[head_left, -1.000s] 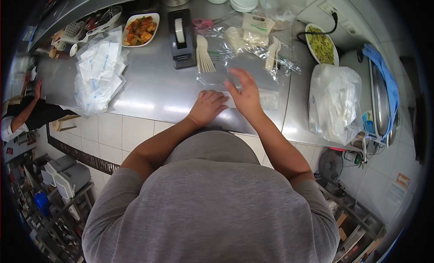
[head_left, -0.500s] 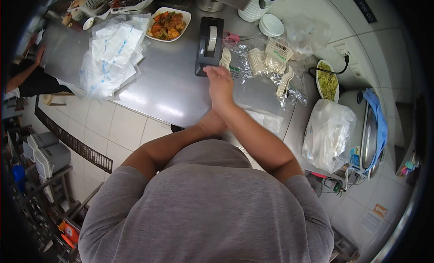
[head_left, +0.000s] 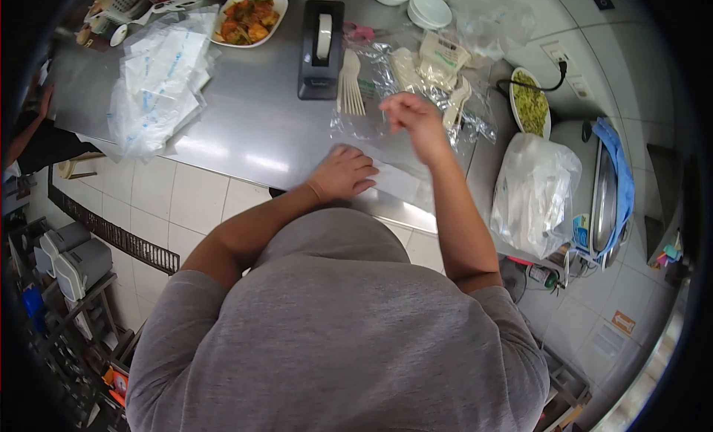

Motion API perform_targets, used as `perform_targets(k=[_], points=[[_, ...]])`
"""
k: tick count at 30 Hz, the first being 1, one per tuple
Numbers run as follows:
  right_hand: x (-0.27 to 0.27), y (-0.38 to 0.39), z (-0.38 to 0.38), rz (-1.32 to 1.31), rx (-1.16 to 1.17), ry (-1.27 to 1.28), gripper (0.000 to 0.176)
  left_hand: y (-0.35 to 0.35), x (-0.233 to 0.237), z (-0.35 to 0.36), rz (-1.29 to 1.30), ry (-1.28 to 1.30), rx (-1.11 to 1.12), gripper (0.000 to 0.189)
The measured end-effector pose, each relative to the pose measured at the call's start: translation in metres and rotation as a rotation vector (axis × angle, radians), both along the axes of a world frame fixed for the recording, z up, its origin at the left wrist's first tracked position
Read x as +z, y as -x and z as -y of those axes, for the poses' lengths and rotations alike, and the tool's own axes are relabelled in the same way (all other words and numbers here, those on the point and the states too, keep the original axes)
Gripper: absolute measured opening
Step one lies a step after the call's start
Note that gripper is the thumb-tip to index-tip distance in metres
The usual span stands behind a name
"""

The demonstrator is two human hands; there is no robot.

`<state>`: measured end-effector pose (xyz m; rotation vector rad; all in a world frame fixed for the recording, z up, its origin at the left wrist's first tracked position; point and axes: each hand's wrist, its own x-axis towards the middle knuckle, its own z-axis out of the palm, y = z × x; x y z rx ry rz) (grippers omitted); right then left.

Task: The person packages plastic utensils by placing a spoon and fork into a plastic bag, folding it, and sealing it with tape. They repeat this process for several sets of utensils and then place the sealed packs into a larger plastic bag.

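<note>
My left hand [head_left: 343,172] lies palm down at the front edge of the steel counter, fingers stretched out, on or beside a flat white sheet or bag [head_left: 395,184]. Over the counter to the right, my right hand [head_left: 417,124] is raised with its fingers curled in; whether anything is pinched in them is hidden. Just beyond it are clear plastic wrappers [head_left: 356,126] and packs of pale disposable cutlery [head_left: 442,60]. A fanned stack of pale forks [head_left: 351,84] lies left of this hand, next to a black tape dispenser [head_left: 321,49].
Clear bags with blue print [head_left: 163,83] lie at the left, near a white dish of cooked food [head_left: 251,20]. White bowls [head_left: 429,10] stand at the back. At the right are a dish of green food [head_left: 529,105] and a plastic bag [head_left: 536,194]. Another person's arm [head_left: 33,131] shows far left.
My hands have come apart from their crossed position. The right moved right and curled its fingers; the left now lies in plain sight on the counter edge. The whole view shifted slightly.
</note>
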<state>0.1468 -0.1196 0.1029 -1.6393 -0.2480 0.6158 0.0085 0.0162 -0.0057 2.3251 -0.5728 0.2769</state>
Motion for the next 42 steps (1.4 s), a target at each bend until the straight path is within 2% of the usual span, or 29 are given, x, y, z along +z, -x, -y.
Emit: perform_targets(k=[3, 5, 9, 11, 14, 18, 20, 21, 23, 30, 32, 33, 35, 38, 42], points=[[0.014, 0.008, 0.045, -0.139, 0.094, -0.025, 0.016, 0.000, 0.001, 0.000, -0.008, -0.033, -0.071, 0.030], [0.008, 0.027, 0.063, -0.219, 0.198, 0.080, 0.019, 0.000, 0.001, 0.002, -0.010, -0.051, -0.062, 0.032], [-0.048, 0.055, 0.077, -0.260, 0.207, 0.140, 0.020, 0.000, 0.007, 0.005, -0.027, -0.094, -0.038, 0.037], [-0.067, 0.061, 0.077, -0.128, 0.169, 0.382, 0.020, 0.000, 0.011, 0.005, -0.005, -0.115, -0.024, 0.038], [-0.083, 0.062, 0.080, -0.031, 0.154, 0.393, 0.023, 0.000, 0.011, 0.006, 0.004, -0.131, 0.014, 0.043], [-0.077, 0.057, 0.073, 0.104, 0.183, 0.476, 0.022, 0.000, 0.008, 0.008, -0.026, -0.104, 0.058, 0.054], [-0.081, 0.053, 0.070, 0.228, 0.245, 0.638, 0.022, 0.000, 0.007, 0.007, -0.032, -0.073, 0.066, 0.055], [-0.078, 0.052, 0.067, 0.226, 0.242, 0.636, 0.022, 0.000, 0.008, 0.008, -0.038, -0.037, 0.076, 0.057], [-0.071, 0.051, 0.060, 0.415, 0.345, 0.838, 0.022, 0.000, 0.010, 0.008, -0.030, -0.068, 0.073, 0.056], [-0.072, 0.049, 0.048, 0.445, 0.389, 1.035, 0.025, -0.002, 0.016, 0.013, -0.009, -0.224, 0.044, 0.052], [-0.044, 0.051, 0.045, 0.239, 0.244, 1.092, 0.029, -0.001, 0.016, 0.014, -0.017, -0.233, 0.054, 0.051], [-0.042, 0.048, 0.052, 0.244, 0.238, 1.089, 0.029, -0.001, 0.016, 0.014, -0.024, -0.240, 0.068, 0.050], [-0.035, 0.040, 0.082, -0.023, 0.235, 1.185, 0.037, 0.000, 0.013, 0.015, 0.003, -0.254, 0.063, 0.050], [-0.021, 0.047, 0.129, -0.069, 0.149, 1.154, 0.045, 0.001, 0.016, 0.016, 0.008, -0.264, 0.054, 0.050], [-0.060, 0.051, 0.218, -0.133, 0.011, 1.119, 0.040, 0.000, 0.022, 0.017, -0.064, -0.272, 0.040, 0.054]])
